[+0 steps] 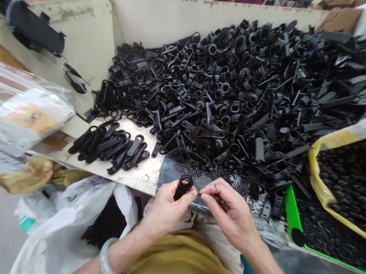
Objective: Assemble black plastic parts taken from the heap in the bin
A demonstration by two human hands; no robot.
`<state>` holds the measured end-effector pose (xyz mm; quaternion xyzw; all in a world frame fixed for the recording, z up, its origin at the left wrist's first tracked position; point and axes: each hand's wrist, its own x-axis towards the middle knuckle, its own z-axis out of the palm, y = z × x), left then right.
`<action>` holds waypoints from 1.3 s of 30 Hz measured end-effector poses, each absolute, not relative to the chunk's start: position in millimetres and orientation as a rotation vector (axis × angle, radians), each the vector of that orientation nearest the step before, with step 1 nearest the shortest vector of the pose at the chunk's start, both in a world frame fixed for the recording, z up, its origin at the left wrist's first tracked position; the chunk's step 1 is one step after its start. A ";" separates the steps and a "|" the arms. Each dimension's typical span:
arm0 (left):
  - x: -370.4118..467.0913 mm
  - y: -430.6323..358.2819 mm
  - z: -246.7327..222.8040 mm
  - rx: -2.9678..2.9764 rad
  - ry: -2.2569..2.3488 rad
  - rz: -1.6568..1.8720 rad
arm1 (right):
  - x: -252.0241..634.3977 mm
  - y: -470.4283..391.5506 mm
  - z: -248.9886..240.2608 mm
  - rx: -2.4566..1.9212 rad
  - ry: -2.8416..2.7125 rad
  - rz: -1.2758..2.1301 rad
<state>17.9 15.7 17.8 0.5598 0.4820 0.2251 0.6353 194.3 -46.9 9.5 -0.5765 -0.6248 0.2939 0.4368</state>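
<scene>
My left hand (170, 205) is closed around a black plastic handle part (183, 186) with a ring at its upper end. Close beside it, my right hand (228, 210) is pinched, thumb against fingertips, around a small dark piece too tiny to name. The fingertips of both hands nearly meet in front of the table edge. Just beyond them lie many tiny black pieces (199, 167) on a dark mat. Similar handle parts (131, 152) rest in a loose group on the pale board to the left.
A large heap of black plastic parts (211, 94) fills the table up to a pale back panel (164, 17). Small screws (258, 204) lie right of my hands, near a green strip (293, 213). A yellow-rimmed sack (320, 154) stands right; a white bag (45, 258) hangs lower left.
</scene>
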 end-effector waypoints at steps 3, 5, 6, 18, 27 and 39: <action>14.7 15.5 18.2 1.278 1.072 0.531 | 195.5 -41.6 11.1 -1.390 -1.633 0.757; 11.5 15.2 15.8 1.285 1.060 0.526 | 198.0 -40.1 10.0 -1.387 -1.672 0.782; 10.0 14.9 14.3 1.286 1.056 0.522 | 199.2 -39.9 9.3 -1.387 -1.692 0.797; 6.5 12.2 6.3 1.298 1.007 0.502 | 207.0 -41.9 9.3 -1.356 -1.806 0.902; 9.2 9.0 6.3 1.240 1.001 0.515 | 209.1 -44.7 7.8 -1.365 -1.825 0.922; 15.1 7.7 11.0 0.823 0.962 0.414 | 196.0 -47.2 4.7 -1.383 -1.574 0.759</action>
